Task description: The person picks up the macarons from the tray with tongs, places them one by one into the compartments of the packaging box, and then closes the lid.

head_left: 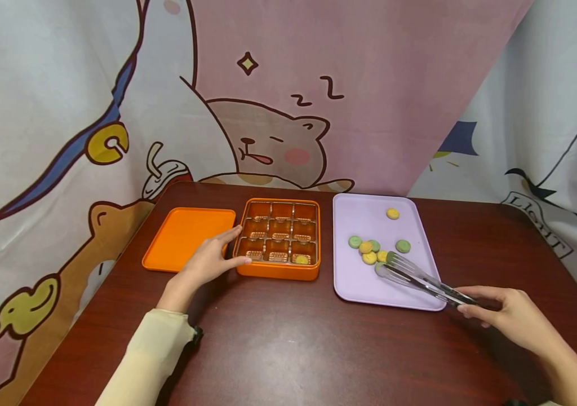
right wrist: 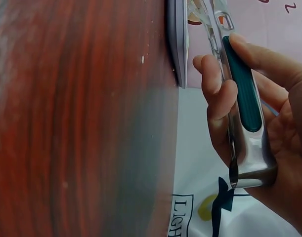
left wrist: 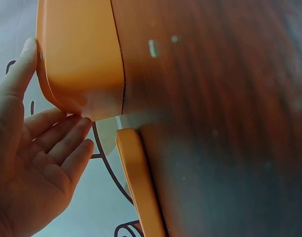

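My left hand (head_left: 209,259) rests against the left side of an orange box (head_left: 278,272), fingers fairly straight and thumb at its near corner. Inside the box is a clear divided insert; one yellow cookie (head_left: 301,260) lies in the near right compartment. In my right hand (head_left: 509,316) are metal tongs (right wrist: 249,148) with a dark green grip inlay, held between thumb and fingers. Over the lilac tray (head_left: 356,288), the tong tips reach the green cookies (head_left: 380,269) at the near end of a small cluster. Whether they pinch one, I cannot tell.
Left of the box lies a flat orange lid (head_left: 182,237). Apart from the cluster, a yellow cookie (head_left: 392,213) and a green cookie (head_left: 403,246) lie on the tray. A cartoon-printed curtain (head_left: 369,67) hangs behind the dark wooden table (head_left: 278,344).
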`<act>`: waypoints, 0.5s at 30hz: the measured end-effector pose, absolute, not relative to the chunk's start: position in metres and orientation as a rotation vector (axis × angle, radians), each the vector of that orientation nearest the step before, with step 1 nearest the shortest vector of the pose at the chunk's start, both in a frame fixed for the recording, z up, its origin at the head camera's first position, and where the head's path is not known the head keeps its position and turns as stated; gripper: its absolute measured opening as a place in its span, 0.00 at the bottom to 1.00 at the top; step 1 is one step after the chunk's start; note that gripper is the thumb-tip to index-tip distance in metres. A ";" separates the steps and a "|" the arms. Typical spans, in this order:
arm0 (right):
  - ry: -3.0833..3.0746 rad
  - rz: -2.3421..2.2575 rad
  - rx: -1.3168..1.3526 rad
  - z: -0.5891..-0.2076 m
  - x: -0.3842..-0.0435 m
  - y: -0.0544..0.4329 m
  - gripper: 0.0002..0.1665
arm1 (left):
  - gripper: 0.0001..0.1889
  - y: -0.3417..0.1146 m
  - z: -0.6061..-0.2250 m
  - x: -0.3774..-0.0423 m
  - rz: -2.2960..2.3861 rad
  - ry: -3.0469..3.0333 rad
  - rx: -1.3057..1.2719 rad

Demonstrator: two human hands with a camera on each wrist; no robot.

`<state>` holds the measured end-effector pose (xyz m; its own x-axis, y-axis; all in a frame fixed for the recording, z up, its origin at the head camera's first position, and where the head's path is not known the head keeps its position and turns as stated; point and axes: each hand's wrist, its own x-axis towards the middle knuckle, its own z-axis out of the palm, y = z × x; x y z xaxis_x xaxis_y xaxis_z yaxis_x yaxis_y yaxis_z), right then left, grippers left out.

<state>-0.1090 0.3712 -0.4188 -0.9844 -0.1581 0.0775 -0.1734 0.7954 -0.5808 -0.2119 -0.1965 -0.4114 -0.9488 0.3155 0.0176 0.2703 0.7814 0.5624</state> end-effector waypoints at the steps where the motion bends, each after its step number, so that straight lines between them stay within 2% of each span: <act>1: -2.965 0.952 0.261 -0.419 -0.109 0.371 0.19 | 0.46 -0.196 -0.412 -0.212 0.891 2.894 0.477; 15: -3.040 0.938 0.207 -0.418 -0.107 0.369 0.20 | 0.46 -0.196 -0.413 -0.212 0.886 2.900 0.478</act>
